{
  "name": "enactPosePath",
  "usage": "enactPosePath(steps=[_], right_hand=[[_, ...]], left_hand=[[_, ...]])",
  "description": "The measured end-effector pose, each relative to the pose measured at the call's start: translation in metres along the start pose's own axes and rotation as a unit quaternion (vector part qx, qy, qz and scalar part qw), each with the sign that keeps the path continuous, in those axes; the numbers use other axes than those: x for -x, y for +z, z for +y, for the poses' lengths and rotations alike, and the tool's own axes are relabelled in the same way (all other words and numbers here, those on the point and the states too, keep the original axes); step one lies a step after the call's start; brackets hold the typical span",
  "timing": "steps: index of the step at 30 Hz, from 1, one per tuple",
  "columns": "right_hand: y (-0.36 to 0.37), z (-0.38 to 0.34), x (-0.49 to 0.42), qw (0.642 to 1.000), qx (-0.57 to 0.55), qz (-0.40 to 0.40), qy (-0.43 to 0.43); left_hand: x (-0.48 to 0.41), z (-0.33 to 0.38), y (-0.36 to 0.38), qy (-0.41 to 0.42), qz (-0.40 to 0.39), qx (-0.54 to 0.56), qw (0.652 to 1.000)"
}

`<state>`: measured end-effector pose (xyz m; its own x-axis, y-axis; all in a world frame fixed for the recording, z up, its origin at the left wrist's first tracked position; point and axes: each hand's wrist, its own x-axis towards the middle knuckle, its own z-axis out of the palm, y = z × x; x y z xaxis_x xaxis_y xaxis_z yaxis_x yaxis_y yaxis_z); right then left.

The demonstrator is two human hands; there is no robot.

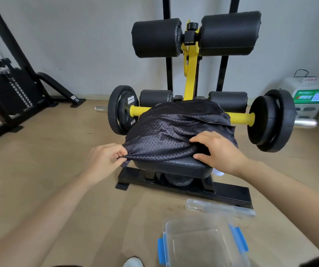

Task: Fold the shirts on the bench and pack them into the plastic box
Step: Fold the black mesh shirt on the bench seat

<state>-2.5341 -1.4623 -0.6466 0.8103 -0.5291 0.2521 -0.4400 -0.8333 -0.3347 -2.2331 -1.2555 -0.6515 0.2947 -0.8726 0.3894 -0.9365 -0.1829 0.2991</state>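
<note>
A dark mesh shirt (174,130) lies bunched over the black padded seat of the bench (185,166). My left hand (104,160) pinches the shirt's near left edge and pulls it off the side of the seat. My right hand (220,151) grips the fabric at the near right edge, thumb under, fingers on top. On the floor in front of the bench stands an empty clear plastic box (203,245) with blue clips. Its clear lid (220,208) lies separately, just behind it by the bench's base bar.
The bench carries black foam rollers (195,35), a yellow post and a yellow bar with weight plates (122,112) at each end. A cable machine (12,89) stands at the left. A white appliance (307,97) sits against the right wall. Wooden floor (58,151) surrounds the bench.
</note>
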Motion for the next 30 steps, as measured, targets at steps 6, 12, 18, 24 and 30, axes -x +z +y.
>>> enactPosePath(steps=[6, 12, 18, 24, 30], right_hand=[[-0.005, 0.006, 0.006, 1.0, 0.015, 0.021, -0.015], [-0.013, 0.015, 0.007, 0.999, 0.003, 0.038, -0.012], [-0.024, 0.034, 0.007, 0.988, -0.128, 0.065, 0.061], [-0.025, 0.059, -0.002, 0.982, -0.102, 0.094, 0.127], [-0.035, 0.074, -0.012, 0.966, -0.17, 0.109, 0.158]], left_hand=[[0.003, -0.017, -0.02, -0.015, 0.103, -0.061, 0.993], [0.0, 0.0, -0.022, -0.105, 0.016, -0.119, 0.987], [-0.018, 0.061, 0.001, 0.042, 0.029, -0.017, 0.999], [-0.043, 0.127, 0.04, 0.167, -0.069, 0.037, 0.983], [-0.054, 0.146, 0.065, 0.199, -0.124, 0.033, 0.971]])
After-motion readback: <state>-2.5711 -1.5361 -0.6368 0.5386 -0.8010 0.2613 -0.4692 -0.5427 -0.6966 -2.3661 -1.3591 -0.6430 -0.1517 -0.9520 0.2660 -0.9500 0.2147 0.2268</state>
